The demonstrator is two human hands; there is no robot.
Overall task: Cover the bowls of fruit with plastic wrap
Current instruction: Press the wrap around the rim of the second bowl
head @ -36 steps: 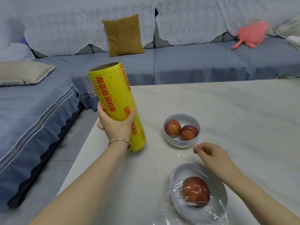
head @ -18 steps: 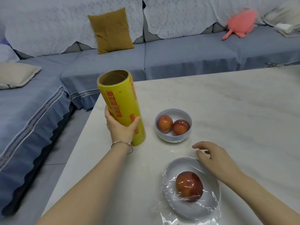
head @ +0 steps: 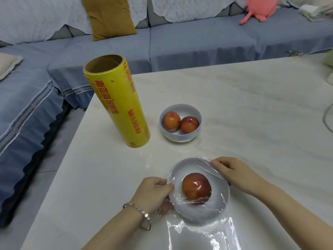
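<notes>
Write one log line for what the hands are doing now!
step: tucking wrap round near bowl | left hand: pinches wrap | right hand: holds wrap at rim | far bowl: uncovered | roll: standing, untouched

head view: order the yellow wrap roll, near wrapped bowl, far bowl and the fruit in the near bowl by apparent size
1. yellow wrap roll
2. near wrapped bowl
3. far bowl (the near one is closer to the camera, so true order unsure)
4. fruit in the near bowl

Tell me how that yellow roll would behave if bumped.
The roll stands upright on one end, tall and narrow, so it would probably tip easily. Being round, it would likely roll once down. Its hollow cardboard core suggests stiffness.
</notes>
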